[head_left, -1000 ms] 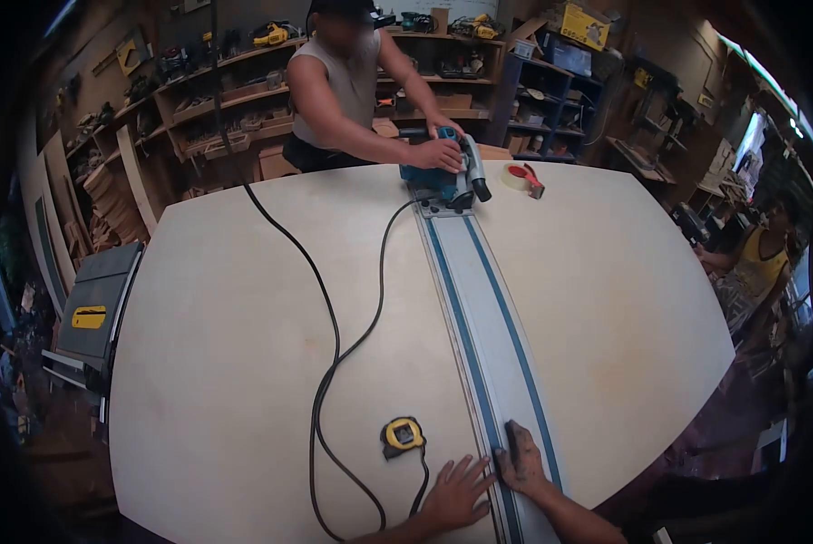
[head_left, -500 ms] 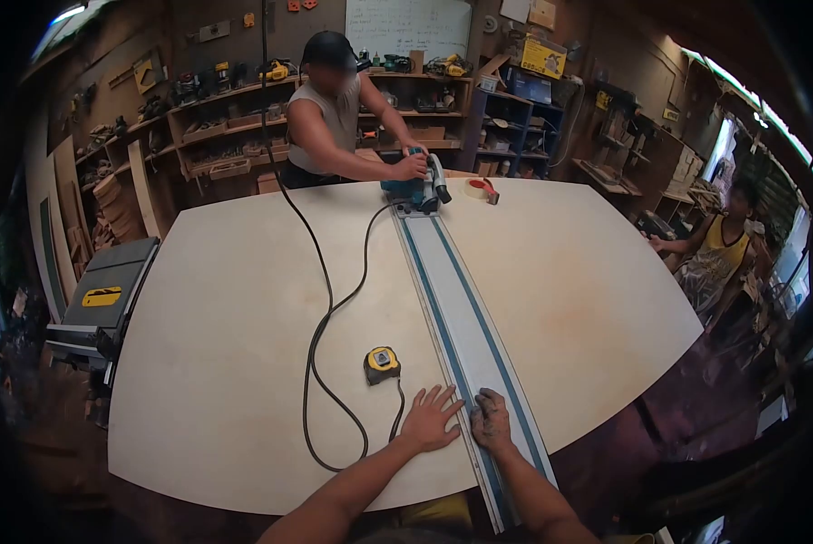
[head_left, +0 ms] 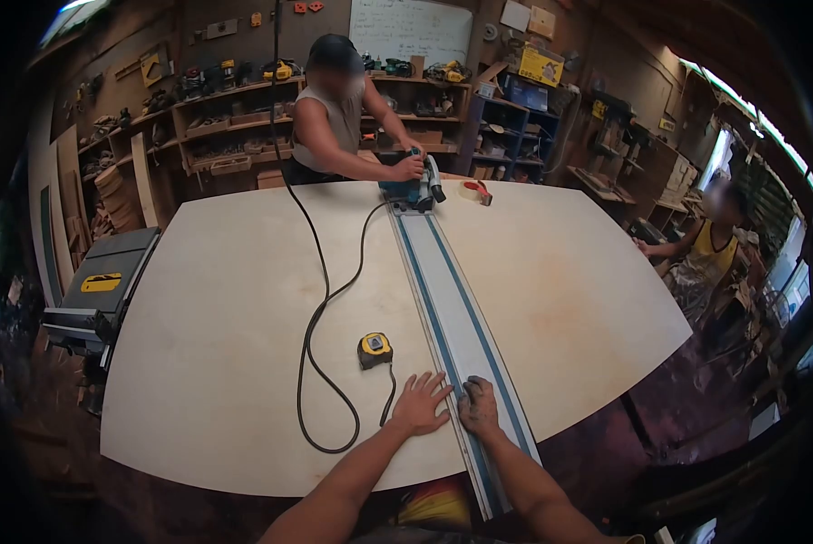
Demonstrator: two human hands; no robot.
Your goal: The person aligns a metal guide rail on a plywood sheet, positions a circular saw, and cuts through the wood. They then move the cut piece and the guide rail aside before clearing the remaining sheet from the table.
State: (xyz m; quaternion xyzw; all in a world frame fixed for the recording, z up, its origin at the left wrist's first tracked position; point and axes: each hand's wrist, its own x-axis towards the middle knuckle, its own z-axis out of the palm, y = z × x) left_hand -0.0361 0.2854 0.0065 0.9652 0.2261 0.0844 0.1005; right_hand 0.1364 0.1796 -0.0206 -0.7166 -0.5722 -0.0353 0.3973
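Note:
A long guide rail (head_left: 461,308) with blue strips runs over the pale sheet (head_left: 216,299). My left hand (head_left: 422,404) lies flat with fingers spread, on the sheet against the rail's left edge. On the rail rests my right hand (head_left: 479,407), its fingers curled and drawn together; whether they grip anything is hidden. At the rail's far end a person (head_left: 329,118) has both hands on a teal circular saw (head_left: 413,189). A black and yellow tape measure (head_left: 374,350) sits left of my left hand.
A black cable (head_left: 314,317) loops across the sheet. A tape roll (head_left: 471,189) lies beside the saw. Another person (head_left: 715,245) is at the right. A table saw (head_left: 107,281) stands at the left edge, and tool shelves (head_left: 234,122) line the back wall.
The view has shifted slightly, so the sheet and rail appear a little higher and further left. My hands keep their places at the rail, and the saw stays at its far end.

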